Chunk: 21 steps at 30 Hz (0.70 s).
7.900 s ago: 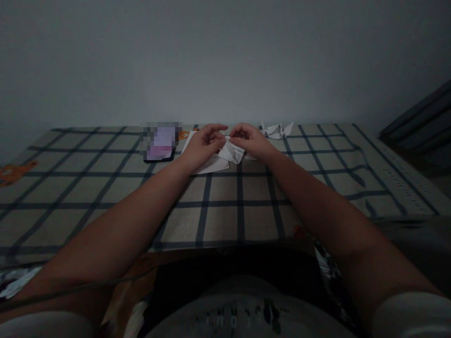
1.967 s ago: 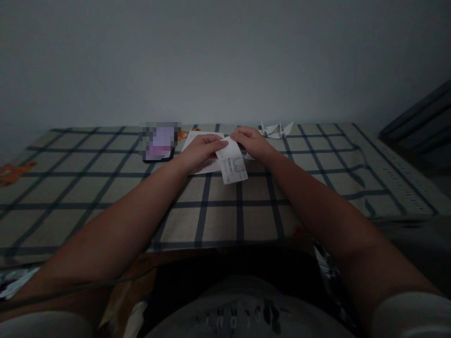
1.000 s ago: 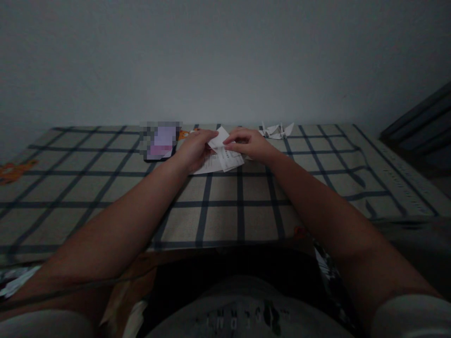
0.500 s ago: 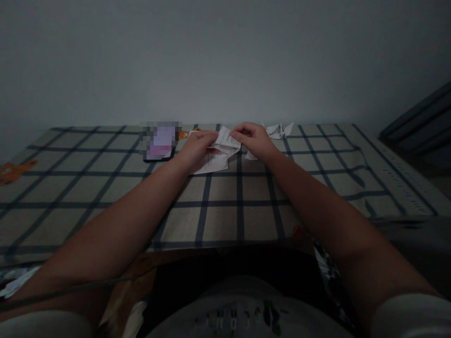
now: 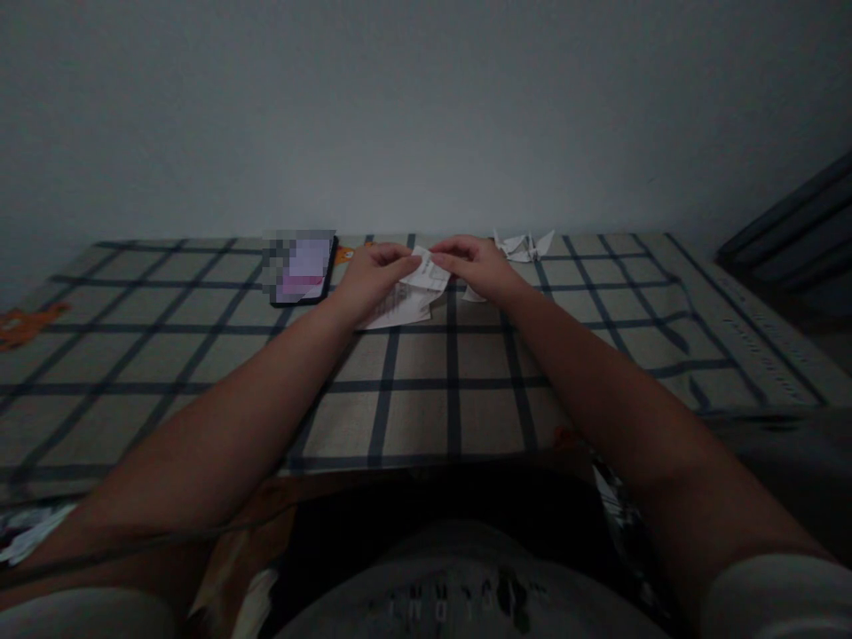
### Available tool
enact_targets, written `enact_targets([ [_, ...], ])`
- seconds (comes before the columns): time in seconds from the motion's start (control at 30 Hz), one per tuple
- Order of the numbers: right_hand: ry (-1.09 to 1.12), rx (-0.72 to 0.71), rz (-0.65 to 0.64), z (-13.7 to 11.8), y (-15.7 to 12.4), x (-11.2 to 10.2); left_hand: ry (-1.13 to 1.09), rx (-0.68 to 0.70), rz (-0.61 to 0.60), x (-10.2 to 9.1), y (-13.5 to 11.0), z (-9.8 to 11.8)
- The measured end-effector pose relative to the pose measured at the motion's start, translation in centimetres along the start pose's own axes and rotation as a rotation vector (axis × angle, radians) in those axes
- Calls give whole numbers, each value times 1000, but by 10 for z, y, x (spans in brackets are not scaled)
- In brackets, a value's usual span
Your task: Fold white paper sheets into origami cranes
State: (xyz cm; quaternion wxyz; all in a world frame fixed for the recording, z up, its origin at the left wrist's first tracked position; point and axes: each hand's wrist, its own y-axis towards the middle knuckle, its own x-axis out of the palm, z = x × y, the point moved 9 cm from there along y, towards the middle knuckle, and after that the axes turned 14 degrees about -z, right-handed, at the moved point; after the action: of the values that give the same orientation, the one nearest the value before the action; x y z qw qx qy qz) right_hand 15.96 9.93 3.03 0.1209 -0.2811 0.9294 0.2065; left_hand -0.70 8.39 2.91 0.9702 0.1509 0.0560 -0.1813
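Between both hands is a small folded piece of printed paper, white with dark marks. My left hand pinches its left side between thumb and fingers. On the opposite side my right hand pinches its upper right edge, thumb tip close to the left thumb. Beneath them a larger flat printed sheet lies on the cloth, partly covered by the left hand. A corner of another white paper shows under my right hand. Just beyond the right hand sit folded paper cranes.
A phone with a lit, blurred screen lies left of the hands. The table is covered by a checked tablecloth with orange bear prints. A grey wall stands directly behind the table. Dark slatted shapes are at the far right.
The folded paper's raised upper part has come down flatter, and its top sits lower. My left thumb has moved right onto it, bringing both thumbs closer together.
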Motion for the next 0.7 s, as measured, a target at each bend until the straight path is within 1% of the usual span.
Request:
enact_targets([
  [0.07, -36, 10, -19, -2, -1, 0, 36, 6, -20, 0, 1, 1],
  [0.23, -126, 5, -9, -14, -4, -2, 34, -30, -36, 1, 1, -1],
  [0.3, -139, 4, -10, -17, -4, -1, 55, -20, -43, 2, 1, 1],
  [0.4, -119, 14, -15, -16, -4, 0, 90, 5, -58, 3, 0, 5],
  [0.57, -88, 36, -101, -11, -3, 5, 92, -9, -54, 0, 1, 4],
  [0.7, -85, 28, -97, -13, -3, 3, 13, -18, -49, 2, 3, 1],
])
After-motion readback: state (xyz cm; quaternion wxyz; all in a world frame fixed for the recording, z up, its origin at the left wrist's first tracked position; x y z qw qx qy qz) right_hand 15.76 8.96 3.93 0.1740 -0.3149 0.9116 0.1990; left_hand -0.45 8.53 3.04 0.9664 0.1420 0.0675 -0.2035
